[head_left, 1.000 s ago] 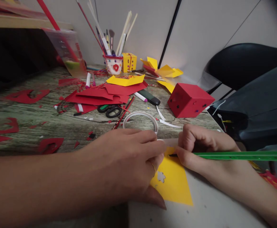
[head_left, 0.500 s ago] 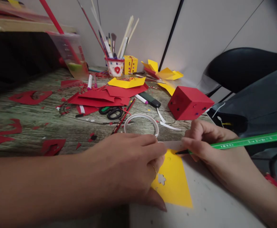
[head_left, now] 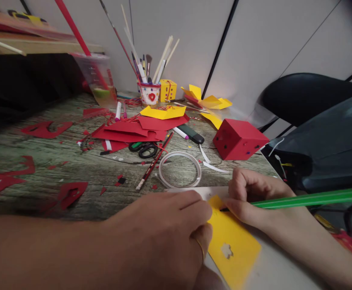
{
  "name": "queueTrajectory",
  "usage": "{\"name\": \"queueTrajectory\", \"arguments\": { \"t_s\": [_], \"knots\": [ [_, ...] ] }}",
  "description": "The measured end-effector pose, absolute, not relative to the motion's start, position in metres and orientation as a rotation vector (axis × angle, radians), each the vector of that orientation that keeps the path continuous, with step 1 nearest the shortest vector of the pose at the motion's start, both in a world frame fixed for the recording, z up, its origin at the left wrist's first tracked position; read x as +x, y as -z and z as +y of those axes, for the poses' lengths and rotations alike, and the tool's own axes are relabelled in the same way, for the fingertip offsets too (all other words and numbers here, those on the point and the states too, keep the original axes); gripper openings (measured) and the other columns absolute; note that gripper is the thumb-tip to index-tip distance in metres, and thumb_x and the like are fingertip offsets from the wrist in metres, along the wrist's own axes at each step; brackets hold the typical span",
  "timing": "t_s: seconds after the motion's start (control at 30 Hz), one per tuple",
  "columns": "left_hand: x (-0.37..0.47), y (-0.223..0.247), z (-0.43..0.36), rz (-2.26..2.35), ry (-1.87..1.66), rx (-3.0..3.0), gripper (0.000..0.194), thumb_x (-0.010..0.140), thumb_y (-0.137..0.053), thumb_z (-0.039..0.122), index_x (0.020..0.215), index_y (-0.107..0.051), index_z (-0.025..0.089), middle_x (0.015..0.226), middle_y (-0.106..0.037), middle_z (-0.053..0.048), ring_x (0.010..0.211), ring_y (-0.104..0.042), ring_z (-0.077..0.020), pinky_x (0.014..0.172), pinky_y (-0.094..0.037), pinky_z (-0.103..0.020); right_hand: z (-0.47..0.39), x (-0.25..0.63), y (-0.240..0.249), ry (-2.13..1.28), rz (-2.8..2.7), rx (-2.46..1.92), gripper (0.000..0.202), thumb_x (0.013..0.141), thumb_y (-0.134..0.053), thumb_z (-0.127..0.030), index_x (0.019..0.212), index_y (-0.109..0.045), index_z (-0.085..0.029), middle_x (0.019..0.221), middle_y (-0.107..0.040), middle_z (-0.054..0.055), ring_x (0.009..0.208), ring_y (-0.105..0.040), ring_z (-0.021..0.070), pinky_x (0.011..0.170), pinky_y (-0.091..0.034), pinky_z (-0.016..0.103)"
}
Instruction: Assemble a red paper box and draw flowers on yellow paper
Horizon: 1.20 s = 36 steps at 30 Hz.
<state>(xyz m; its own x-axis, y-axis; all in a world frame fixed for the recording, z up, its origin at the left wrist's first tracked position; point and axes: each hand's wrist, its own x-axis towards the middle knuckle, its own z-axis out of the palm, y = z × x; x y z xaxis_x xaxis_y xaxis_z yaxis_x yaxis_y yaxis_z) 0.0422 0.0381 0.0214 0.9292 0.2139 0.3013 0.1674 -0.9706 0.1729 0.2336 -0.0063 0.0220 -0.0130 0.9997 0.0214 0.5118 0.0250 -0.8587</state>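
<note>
Yellow paper [head_left: 238, 241] partly under left grip [head_left: 170, 229], closure undetermined; right grip [head_left: 263, 187], clamped on green tool [head_left: 309, 199], apparently marking or cutting paper's twelve-o'clock end; next move requires steadiness.

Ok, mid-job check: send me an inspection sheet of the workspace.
Surface: wood-grain table, pale board under the card.
Job's things: yellow card with a flower-shaped hole; green tool, dark tip at the card.
Clutter: red paper scraps, scissors, pencil, tape roll, red box.
Hands: left hand on the card; right hand gripping the tool.
Cables: thin white cord by the table's right edge.
Surroundings: black chair right, wall behind.
</note>
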Motion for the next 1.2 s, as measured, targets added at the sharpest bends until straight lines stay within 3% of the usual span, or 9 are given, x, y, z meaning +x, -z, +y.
{"name": "queueTrajectory", "arguments": {
  "t_s": [0.1, 0.2, 0.37, 0.47, 0.77, 1.2],
  "knots": [
    [0.045, -0.022, 0.035, 0.336, -0.301, 2.903, 0.011, 0.073, -0.059, 0.029, 0.074, -0.059, 0.018, 0.077, -0.059, 0.002, 0.07, -0.054, -0.0136, 0.057, -0.044, -0.021, -0.004, 0.236, -0.024, -0.906, -1.589, -1.566, 0.024, 0.07, -0.055, -0.016, 0.057, -0.036, -0.021, 0.053, -0.037, -0.007, 0.048, -0.029, 0.0081, 0.039, -0.024, 0.019],
    [0.046, -0.014, 0.032, 0.34, -0.237, 2.891, 0.011, 0.074, -0.057, 0.026, 0.081, -0.058, 0.018, 0.081, -0.061, 0.002, 0.072, -0.056, -0.0135, 0.059, -0.045, -0.021, -0.007, 0.232, -0.029, -0.942, -1.529, -1.56, 0.03, 0.074, -0.056, -0.025, 0.054, -0.035, -0.02, 0.048, -0.036, -0.007, 0.045, -0.029, 0.0075, 0.038, -0.023, 0.018],
    [0.038, 0.002, 0.022, 0.279, -0.505, 2.988, 0.013, 0.081, -0.052, 0.028, 0.088, -0.059, 0.02, 0.091, -0.064, 0.006, 0.078, -0.056, -0.0123, 0.064, -0.046, -0.021, -0.015, 0.224, -0.03, -0.729, -1.608, -1.614, 0.024, 0.07, -0.055, -0.018, 0.055, -0.036, -0.02, 0.049, -0.035, -0.008, 0.043, -0.026, 0.0063, 0.035, -0.019, 0.018],
    [0.033, 0.005, 0.017, 0.247, -0.635, 3.067, 0.011, 0.083, -0.05, 0.023, 0.087, -0.06, 0.021, 0.095, -0.063, 0.006, 0.085, -0.055, -0.0127, 0.071, -0.046, -0.022, -0.018, 0.224, -0.027, -0.589, -1.717, -1.623, 0.023, 0.068, -0.053, -0.013, 0.054, -0.035, -0.02, 0.049, -0.038, -0.007, 0.043, -0.03, 0.0069, 0.036, -0.023, 0.018],
    [0.04, 0.008, 0.015, 0.31, -0.887, 3.111, 0.029, 0.081, -0.038, 0.003, 0.09, -0.061, 0.016, 0.091, -0.065, 0.004, 0.082, -0.054, -0.0126, 0.068, -0.046, -0.022, -0.022, 0.222, -0.031, -0.567, -1.77, -1.705, 0.024, 0.074, -0.049, -0.021, 0.054, -0.035, -0.021, 0.048, -0.04, -0.006, 0.043, -0.034, 0.0084, 0.036, -0.028, 0.02],
    [0.034, 0.006, 0.023, 0.145, -0.862, 3.223, 0.025, 0.077, -0.046, 0.009, 0.097, -0.06, 0.014, 0.098, -0.063, 0.002, 0.089, -0.052, -0.014, 0.073, -0.045, -0.021, -0.022, 0.223, -0.027, -0.475, -1.865, -1.69, 0.026, 0.075, -0.049, -0.021, 0.054, -0.034, -0.021, 0.048, -0.04, -0.006, 0.042, -0.035, 0.0081, 0.035, -0.029, 0.019]
  ]
}}
